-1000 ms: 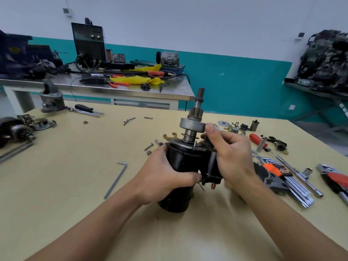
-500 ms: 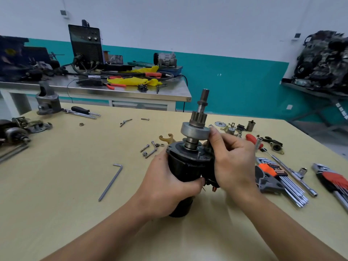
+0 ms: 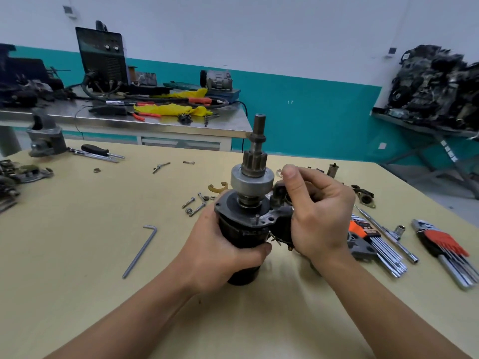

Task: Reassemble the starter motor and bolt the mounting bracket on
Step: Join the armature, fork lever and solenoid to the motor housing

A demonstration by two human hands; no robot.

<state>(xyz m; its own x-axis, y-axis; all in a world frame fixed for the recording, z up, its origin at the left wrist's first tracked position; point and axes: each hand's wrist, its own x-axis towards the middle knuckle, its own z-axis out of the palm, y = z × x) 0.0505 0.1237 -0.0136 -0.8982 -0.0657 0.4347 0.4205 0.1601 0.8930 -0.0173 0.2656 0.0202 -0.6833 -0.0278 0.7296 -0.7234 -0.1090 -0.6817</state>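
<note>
- Thumb of the left grip lies across the front of the starter motor. The other fingers curl round behind the black body, so this grip is closed on it.
- Right grip is curled round the dark solenoid, which sits against the motor's right side. Its thumb is raised just beside the grey clutch drum. Whether the fingertips pinch anything small is hidden.
- Motor stands upright at the middle of the tan worktop, with its base low against the surface. Whether it rests there I cannot tell.
- Above the round end plate rise the drum, the toothed pinion and the bare shaft, which points up.
- Just left of the motor lie loose bolts and nuts and a tan fork piece.
- Nearer the front left, a single L-shaped hex key lies well apart from the hands.
- To the right lie a hex key set in an orange holder, a long socket driver and a second key set with a red holder.
- At the far left edge are a grey cast housing and a black-handled screwdriver.
</note>
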